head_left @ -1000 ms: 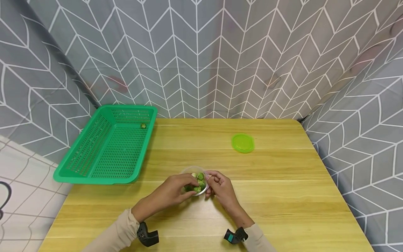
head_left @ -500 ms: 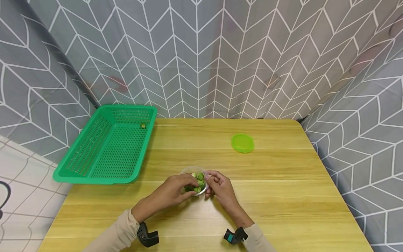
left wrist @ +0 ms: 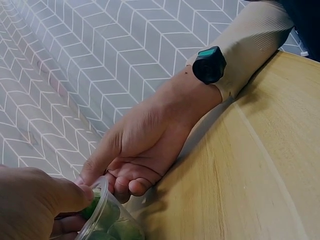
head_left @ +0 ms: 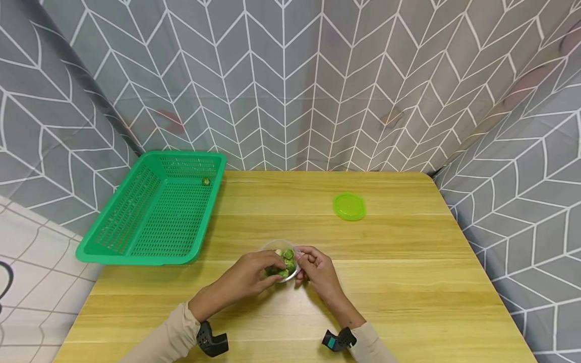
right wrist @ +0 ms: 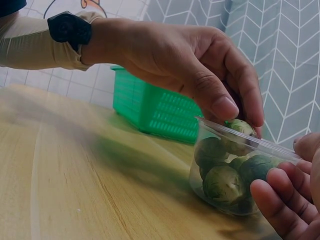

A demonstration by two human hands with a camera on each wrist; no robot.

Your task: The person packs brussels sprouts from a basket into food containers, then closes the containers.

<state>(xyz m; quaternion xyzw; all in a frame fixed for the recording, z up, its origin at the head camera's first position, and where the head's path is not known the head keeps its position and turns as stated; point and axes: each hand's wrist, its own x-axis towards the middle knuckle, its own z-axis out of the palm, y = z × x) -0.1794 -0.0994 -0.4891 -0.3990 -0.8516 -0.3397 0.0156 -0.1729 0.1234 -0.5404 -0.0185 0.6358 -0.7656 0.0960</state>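
A clear plastic container point(right wrist: 197, 182) holding several Brussels sprouts point(right wrist: 224, 184) stands on the table, tilted in the right wrist view. My left hand point(head_left: 249, 274) reaches over its rim, thumb and fingers pinching one sprout point(right wrist: 242, 127) at the top of the pile. Part of that sprout is hidden behind the fingers. On the other side, my right hand point(head_left: 320, 275) grips the container's rim between thumb and fingers, as the left wrist view also shows.
At the back left stands a green perforated basket point(head_left: 206, 229), with one small sprout point(head_left: 206, 181) inside. A lime-green lid point(head_left: 349, 206) lies on the wooden table point(head_left: 408, 282) toward the back right. A patterned grey curtain point(head_left: 286, 91) hangs behind the table.
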